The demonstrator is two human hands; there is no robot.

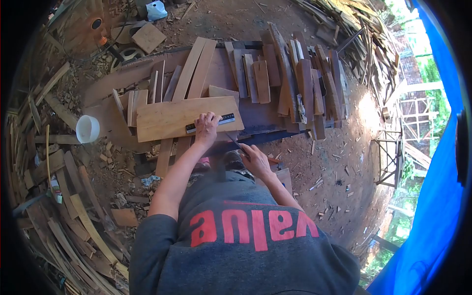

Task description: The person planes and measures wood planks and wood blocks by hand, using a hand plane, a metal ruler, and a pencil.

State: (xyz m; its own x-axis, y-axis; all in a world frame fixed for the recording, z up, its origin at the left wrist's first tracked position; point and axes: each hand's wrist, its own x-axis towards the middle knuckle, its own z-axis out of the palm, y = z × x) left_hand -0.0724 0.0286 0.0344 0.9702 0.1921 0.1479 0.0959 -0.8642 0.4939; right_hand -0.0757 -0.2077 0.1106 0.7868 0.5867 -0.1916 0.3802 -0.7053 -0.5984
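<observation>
A wide, pale wooden board (167, 117) lies across other planks in front of me. My left hand (206, 127) presses a short black ruler (227, 118) onto the board's right half, fingers bent over it. White markings run along the ruler. Just beyond the board's near edge, my right hand (256, 161) is closed around a slim dark tool (233, 141). The tool's thin end reaches up to the board's edge, close to the ruler; its kind is too small to make out.
Loose planks (195, 69) lie under and behind the board, and several darker pieces (305, 88) stand grouped at the right on the worktable (172, 59). A white bucket (88, 129) sits at the left. Wood piles (73, 236) and a blue tarp (423, 211) flank the area.
</observation>
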